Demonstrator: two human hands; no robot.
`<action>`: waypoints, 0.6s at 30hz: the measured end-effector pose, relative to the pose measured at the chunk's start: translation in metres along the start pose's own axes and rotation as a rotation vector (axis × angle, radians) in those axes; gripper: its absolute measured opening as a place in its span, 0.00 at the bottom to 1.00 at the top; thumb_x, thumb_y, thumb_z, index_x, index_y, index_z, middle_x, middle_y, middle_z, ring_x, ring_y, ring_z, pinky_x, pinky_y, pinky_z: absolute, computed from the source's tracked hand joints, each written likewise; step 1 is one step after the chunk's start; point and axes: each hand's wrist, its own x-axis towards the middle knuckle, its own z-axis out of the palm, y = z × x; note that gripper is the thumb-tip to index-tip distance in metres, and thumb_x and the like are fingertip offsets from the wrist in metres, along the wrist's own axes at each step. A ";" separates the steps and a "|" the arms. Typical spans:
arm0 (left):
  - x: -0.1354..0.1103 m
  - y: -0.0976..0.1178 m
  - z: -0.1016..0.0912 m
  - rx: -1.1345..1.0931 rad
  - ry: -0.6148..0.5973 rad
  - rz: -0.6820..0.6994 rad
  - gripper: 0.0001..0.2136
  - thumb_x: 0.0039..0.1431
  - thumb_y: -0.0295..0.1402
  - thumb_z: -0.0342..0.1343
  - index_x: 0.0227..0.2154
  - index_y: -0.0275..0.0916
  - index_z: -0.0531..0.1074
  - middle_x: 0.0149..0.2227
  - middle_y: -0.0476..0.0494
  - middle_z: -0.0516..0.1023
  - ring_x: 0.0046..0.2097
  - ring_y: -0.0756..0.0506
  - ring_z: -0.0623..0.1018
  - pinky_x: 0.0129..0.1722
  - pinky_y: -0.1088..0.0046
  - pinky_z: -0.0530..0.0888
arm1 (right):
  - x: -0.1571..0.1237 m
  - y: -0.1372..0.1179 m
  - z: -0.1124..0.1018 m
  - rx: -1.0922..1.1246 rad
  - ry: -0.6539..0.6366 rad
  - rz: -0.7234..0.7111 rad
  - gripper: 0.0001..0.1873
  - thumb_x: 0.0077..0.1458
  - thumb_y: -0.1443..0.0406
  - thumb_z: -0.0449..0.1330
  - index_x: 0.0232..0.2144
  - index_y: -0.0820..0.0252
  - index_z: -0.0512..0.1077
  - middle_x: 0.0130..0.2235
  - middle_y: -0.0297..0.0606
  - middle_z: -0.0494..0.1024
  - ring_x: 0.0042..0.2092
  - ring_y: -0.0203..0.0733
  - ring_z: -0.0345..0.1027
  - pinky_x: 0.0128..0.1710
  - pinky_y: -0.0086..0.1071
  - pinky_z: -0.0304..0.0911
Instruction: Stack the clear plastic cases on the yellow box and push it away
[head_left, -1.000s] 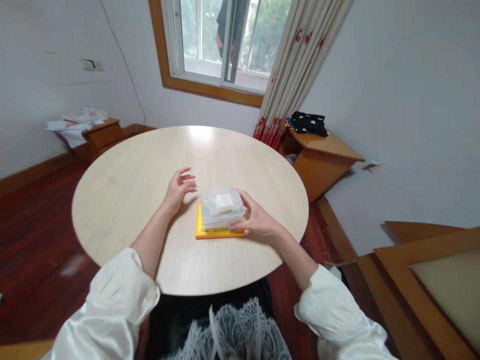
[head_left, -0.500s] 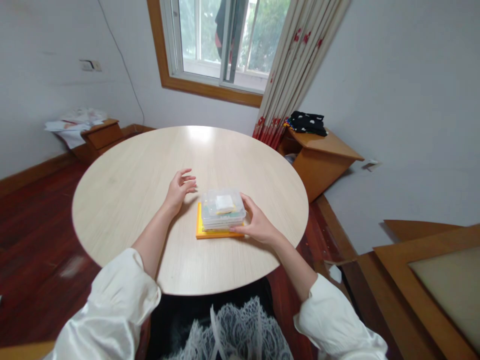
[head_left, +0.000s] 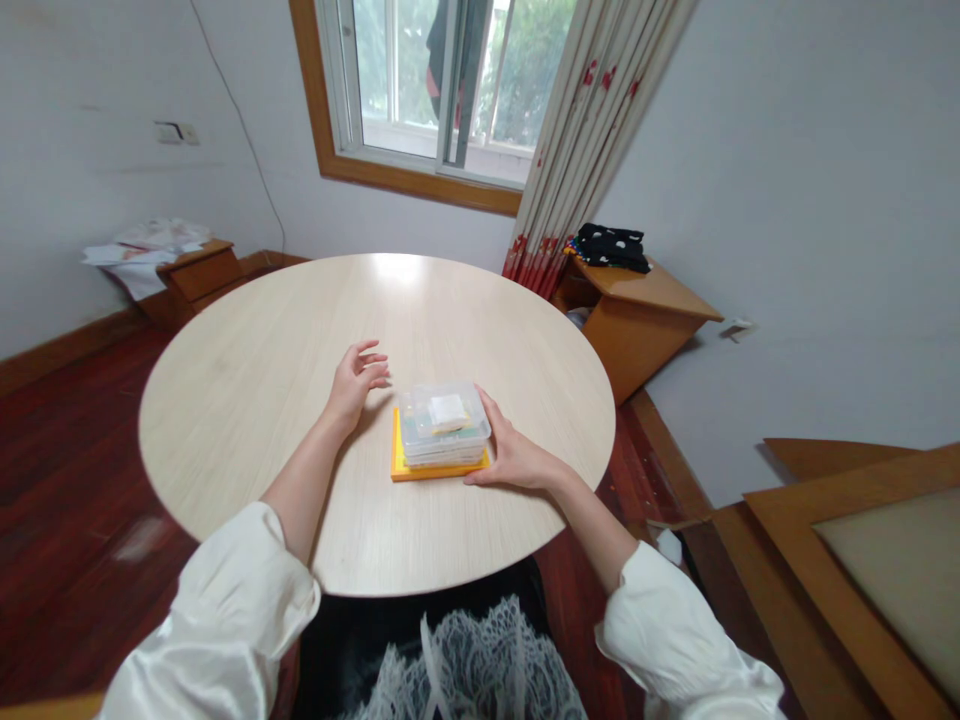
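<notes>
A clear plastic box [head_left: 443, 424] with small items inside rests on a flat yellow-orange board [head_left: 403, 463] on the round pale wood table [head_left: 247, 370]. My right hand [head_left: 511, 452] lies against the right side of the box and board, thumb at the board's front corner and fingers along the side. My left hand [head_left: 355, 381] hovers just left of the box with its fingers spread, holding nothing.
A low wooden cabinet [head_left: 634, 315] with dark spotted cloth [head_left: 615, 246] stands at the right beyond the table. Another low cabinet [head_left: 196, 270] with papers sits at the left wall. A curtain [head_left: 592, 130] hangs by the window. A wooden frame [head_left: 862, 560] lies at lower right.
My right hand has slid a little lower along the box's right side, toward the board's front corner. The left hand has hardly moved.
</notes>
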 end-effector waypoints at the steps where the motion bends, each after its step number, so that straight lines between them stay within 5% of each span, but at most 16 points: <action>1: 0.000 0.000 0.000 0.003 0.008 0.001 0.24 0.39 0.33 0.59 0.43 0.40 0.64 0.36 0.48 0.70 0.30 0.52 0.73 0.30 0.73 0.72 | 0.001 0.000 0.001 -0.013 0.010 0.001 0.67 0.35 0.61 0.71 0.64 0.47 0.29 0.65 0.48 0.46 0.66 0.55 0.39 0.63 0.56 0.37; 10: -0.001 0.001 -0.001 0.015 0.083 0.006 0.23 0.38 0.33 0.60 0.42 0.39 0.66 0.34 0.49 0.71 0.28 0.53 0.73 0.29 0.74 0.72 | 0.012 0.014 -0.006 -0.065 0.149 0.020 0.64 0.36 0.62 0.69 0.65 0.51 0.31 0.63 0.49 0.51 0.65 0.52 0.44 0.63 0.53 0.39; 18: 0.001 0.001 -0.002 0.053 0.142 0.003 0.18 0.39 0.35 0.60 0.36 0.37 0.68 0.29 0.50 0.71 0.26 0.53 0.72 0.29 0.73 0.72 | 0.030 0.058 -0.043 -0.136 0.347 0.083 0.63 0.36 0.60 0.69 0.64 0.51 0.31 0.62 0.48 0.54 0.63 0.52 0.49 0.61 0.54 0.42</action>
